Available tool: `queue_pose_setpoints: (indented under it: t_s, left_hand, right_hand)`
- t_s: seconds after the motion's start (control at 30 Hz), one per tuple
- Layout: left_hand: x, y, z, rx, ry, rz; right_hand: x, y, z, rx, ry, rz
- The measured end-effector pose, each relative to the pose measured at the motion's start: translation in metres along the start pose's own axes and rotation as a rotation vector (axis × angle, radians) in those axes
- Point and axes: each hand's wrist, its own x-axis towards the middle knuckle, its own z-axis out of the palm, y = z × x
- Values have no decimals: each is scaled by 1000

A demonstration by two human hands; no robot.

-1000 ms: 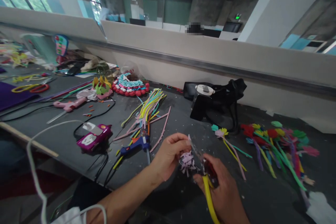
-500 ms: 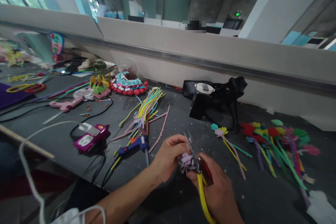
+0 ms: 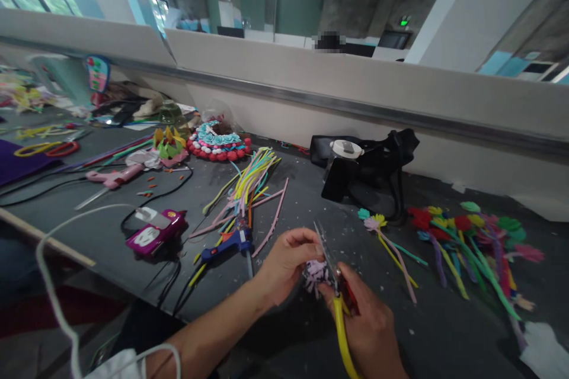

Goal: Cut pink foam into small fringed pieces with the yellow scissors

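Note:
My left hand (image 3: 291, 260) is closed in a pinch on a bunch of short lilac fuzzy strips (image 3: 315, 275), which look like cut pipe cleaner pieces. Part of the bunch is hidden behind the fingers. Wrapped around the scissors (image 3: 341, 325), with yellow and red handles, is my right hand (image 3: 367, 320). The metal blades point up and away, right beside the bunch and the left fingertips. To the right lies a small pipe cleaner flower bundle (image 3: 373, 223) with long stems.
Loose pipe cleaners (image 3: 258, 180) lie beyond a blue glue gun (image 3: 229, 247). Left are a magenta device (image 3: 155, 234) with cables and a pink glue gun (image 3: 113, 177). A black bag (image 3: 382, 154) rests against the partition (image 3: 275, 80). Several fuzzy flowers (image 3: 462, 231) lie right.
The scissor blades look closer together than before, and the right hand has shifted slightly. My left hand keeps its pinch on the lilac bunch.

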Motion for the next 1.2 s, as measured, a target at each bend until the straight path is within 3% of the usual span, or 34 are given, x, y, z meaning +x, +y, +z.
queue_pose_setpoints:
  t_s: [0.5,0.77,0.9,1.0,1.1,1.2]
  left_hand:
    - [-5,-3,1,61,8,65]
    - [-7,-5,1,95,-3,30]
    - [-8,1,3,80,-5,20]
    - [-8,4,3,114,-18,0]
    - [-8,3,1,234,-41,-16]
    - [-9,-3,-1,473,-57,39]
  right_hand:
    - [2,3,-4,-108,-218,84]
    - [-3,4,0,3,-86,107]
    - [13,-1,-12,32,36,261]
    - [27,-8,-23,144,42,421]
    - [38,-13,-29,247,29,476]
    - [43,-16,-29,255,8,411]
